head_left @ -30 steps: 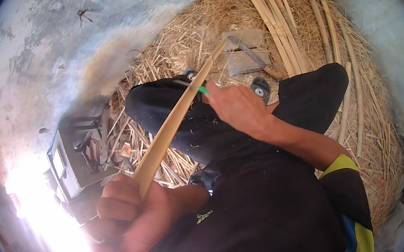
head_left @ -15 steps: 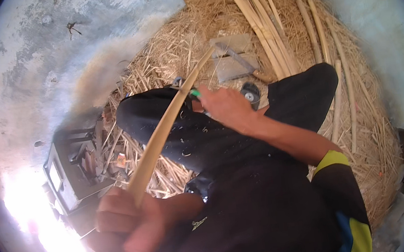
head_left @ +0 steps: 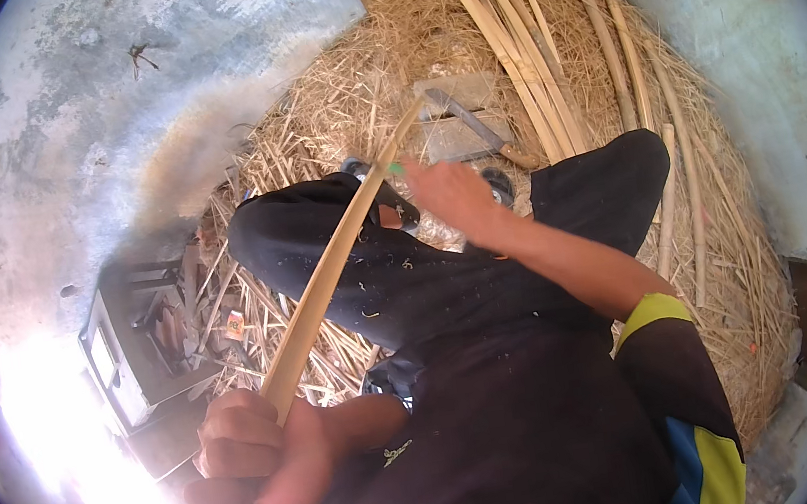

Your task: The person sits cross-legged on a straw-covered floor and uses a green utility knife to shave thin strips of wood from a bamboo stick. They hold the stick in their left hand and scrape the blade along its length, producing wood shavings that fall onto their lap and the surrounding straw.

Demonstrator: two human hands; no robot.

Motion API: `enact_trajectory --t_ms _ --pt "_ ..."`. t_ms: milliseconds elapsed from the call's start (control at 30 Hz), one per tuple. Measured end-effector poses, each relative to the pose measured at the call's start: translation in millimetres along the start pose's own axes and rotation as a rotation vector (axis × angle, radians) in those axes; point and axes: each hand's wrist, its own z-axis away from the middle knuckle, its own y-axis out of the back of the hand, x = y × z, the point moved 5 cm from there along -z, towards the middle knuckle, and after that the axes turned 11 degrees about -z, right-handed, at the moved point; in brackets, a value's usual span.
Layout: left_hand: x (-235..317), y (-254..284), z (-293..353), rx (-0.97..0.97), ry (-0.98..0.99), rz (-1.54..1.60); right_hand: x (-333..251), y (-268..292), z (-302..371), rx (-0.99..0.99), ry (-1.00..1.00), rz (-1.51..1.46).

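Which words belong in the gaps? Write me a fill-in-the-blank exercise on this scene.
The lower end of the strip is in the ____ hand.
The handle at the right hand is ____.
The loose knife lies to the ____ of the strip's far tip.
The trousers are ____.
Missing words: left; green; right; black.

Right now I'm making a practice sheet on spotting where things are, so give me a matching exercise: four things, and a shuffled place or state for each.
1. left hand
2. big knife
3. right hand
4. loose strips

A. holding a green tool
B. lying on straw in a bundle
C. gripping the near end of a long strip
D. lying on the blocks

Pairs: 1-C, 2-D, 3-A, 4-B
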Motion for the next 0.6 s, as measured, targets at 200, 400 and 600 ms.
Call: enact_trajectory --t_ms 200,400,600 --pt "1 1 -2 -0.025 -0.011 0.012 21 -16 -22 0.027 0.02 -0.034" --pt "-7 -14 -2 -0.11 0.071 0.128 231 -65 -18 0.067 -0.593 0.079" --pt "-3 2 -2 -0.077 0.006 0.077 180 -11 4 0.032 -0.558 -0.161"
